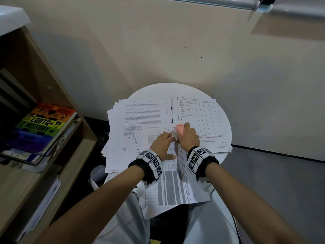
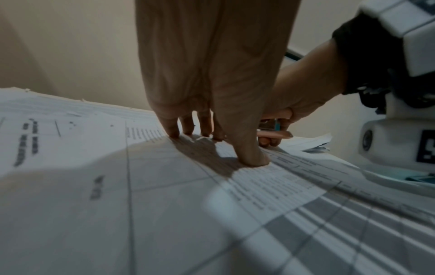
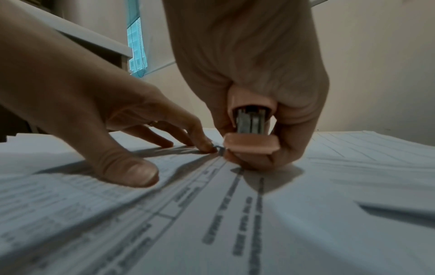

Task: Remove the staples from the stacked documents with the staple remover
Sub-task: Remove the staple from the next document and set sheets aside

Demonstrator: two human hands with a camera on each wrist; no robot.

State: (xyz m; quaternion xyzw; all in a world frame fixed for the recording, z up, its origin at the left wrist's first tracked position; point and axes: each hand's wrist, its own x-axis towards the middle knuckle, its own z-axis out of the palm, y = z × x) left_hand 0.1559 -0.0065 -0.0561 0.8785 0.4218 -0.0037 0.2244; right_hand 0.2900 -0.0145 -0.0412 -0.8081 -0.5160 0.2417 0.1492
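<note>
The person sits at a small round white tabletop (image 1: 223, 118) that is covered with printed papers. I take the pink staple remover (image 1: 179, 129) as the landmark. The right hand (image 1: 188, 136) is wrapped around it, with fingers and thumb squeezing its two pink halves, and its metal claws point down to the top document (image 1: 168, 182), a sheet with a grey table which hangs over the tabletop edge toward the person. The left hand (image 1: 162, 144) is just beside the remover, on the side toward the bookshelf (image 1: 52, 95). Its fingers are spread and nearly straight, and the fingertips (image 3: 207, 147) press the sheet flat. A small dark bent mark, probably the staple (image 3: 220, 148), shows between these fingertips and the remover, but it is too blurred to be sure whether the claws already hold it.

Two more piles of papers (image 1: 137, 110) lie behind the remover, farther from the person.

In my judgement the staple is now being pulled out. Several things could go wrong here. If the claws sit under only one leg of the staple, a strong pull can tear the corner of the paper. The left fingertips are very close to the claws, so a slip of the remover could pinch or scratch them. Also the document hangs partly off the tabletop, so if the left hand lifts too early, the sheets may slide down to the lap.
</note>
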